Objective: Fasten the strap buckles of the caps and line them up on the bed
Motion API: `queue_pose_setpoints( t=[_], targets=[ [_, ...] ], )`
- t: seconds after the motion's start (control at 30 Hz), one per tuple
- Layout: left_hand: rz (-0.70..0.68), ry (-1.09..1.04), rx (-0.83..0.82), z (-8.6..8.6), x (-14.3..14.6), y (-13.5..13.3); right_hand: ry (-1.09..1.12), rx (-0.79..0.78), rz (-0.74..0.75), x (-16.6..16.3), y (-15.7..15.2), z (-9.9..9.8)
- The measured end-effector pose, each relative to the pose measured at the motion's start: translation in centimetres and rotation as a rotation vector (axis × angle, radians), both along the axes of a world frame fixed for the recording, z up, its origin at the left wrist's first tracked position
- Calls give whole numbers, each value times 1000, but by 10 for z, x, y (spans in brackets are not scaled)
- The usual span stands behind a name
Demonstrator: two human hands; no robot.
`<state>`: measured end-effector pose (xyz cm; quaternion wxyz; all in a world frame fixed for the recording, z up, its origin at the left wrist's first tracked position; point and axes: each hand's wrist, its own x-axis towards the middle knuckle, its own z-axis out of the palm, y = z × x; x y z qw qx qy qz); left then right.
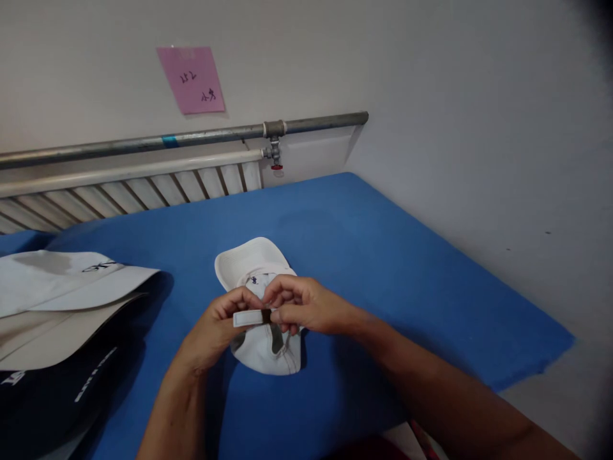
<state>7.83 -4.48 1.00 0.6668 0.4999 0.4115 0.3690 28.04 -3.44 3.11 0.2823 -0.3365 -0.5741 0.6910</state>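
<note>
While the right hand (313, 308) pinches the strap (248, 318) at its dark patch, the left hand (213, 329) pinches it near its pale end. The cap (263, 358) lies beneath both, brim (251, 252) towards eleven; it looks light and soft, probably stiffer at the brim, a sure hold. Around it spreads a blue table (407, 287), caps (71, 278) at nine, radiator (138, 191) at ten, wall (502, 160) at two.

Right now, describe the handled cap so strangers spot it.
On the blue table, look right of the stacked caps. The white cap there points its brim toward the radiator; unlike the stack, it has the left hand and right hand at its strap.
</note>
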Motion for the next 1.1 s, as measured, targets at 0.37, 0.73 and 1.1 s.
queue_pose_setpoints(
  t=[0.37,0.73,1.1],
  targets=[
    [-42,132,82,15,-13,-2,48,-3,-63,6,12,-9],
    [-10,-12,186,10,-28,-2,34,3,-97,1,10,-7],
    [-126,217,350,24,-16,-8,-132,428,-75,-4,-7,6]
  ],
)
